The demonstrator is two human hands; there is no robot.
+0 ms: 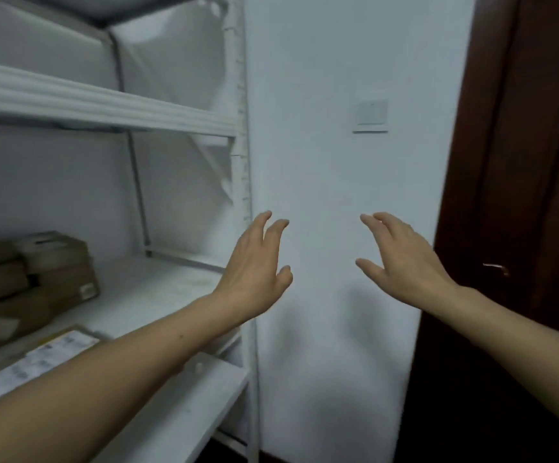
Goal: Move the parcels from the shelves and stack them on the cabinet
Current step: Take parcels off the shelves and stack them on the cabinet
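Head view has the left grip [254,262] and right grip [405,259] raised empty, fingers spread, before the white wall [321,145], well apart from the brown parcels [37,272] stacked at the left of the shelf [158,292], where a flat parcel [61,347] bears a white label too blurred to read.

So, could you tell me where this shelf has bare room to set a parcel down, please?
The shelf board is bare on its right, between the stacked cardboard parcels and the white upright post. The left is crowded: those parcels, with a flat labelled parcel in front.
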